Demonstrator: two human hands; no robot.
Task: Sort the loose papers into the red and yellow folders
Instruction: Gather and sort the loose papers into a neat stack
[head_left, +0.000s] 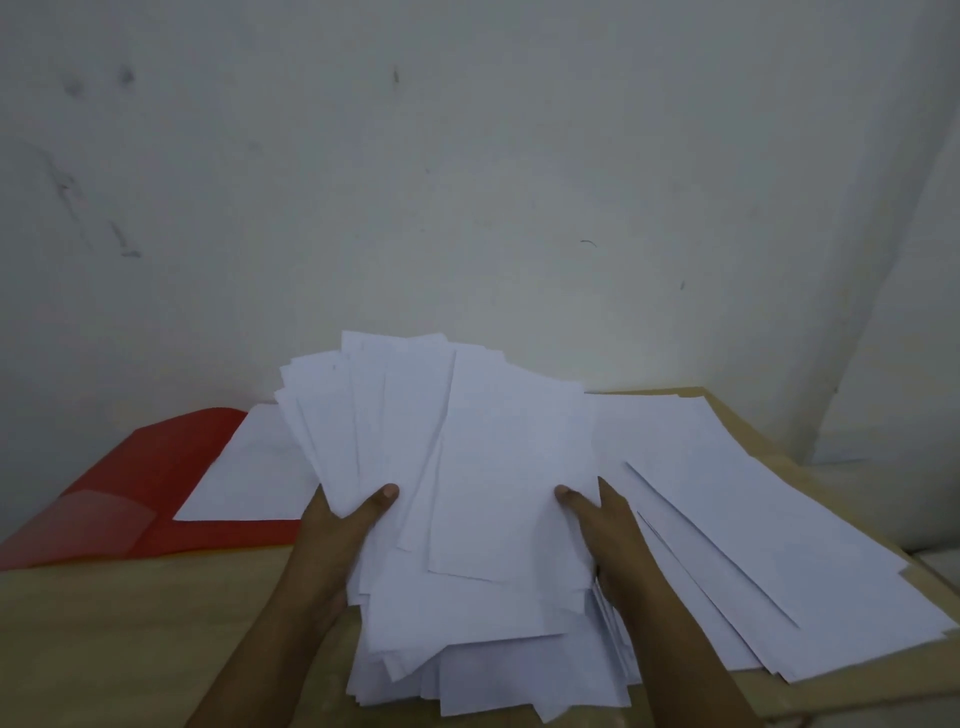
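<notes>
White loose papers (488, 483), fanned stack: left hand (332, 540) and right hand (608, 530) grip its two sides, thumbs on top. Red folder (130, 499) lies open at the table's (130, 634) left edge, one sheet (249, 467) inside.

Scuffed pale wall (467, 156) behind wooden table (130, 623)

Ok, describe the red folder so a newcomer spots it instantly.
Start at the wooden table against the white wall. The red folder lies open at its far left, a white sheet on it. It is the only coloured thing; everything nearby is white paper.
</notes>
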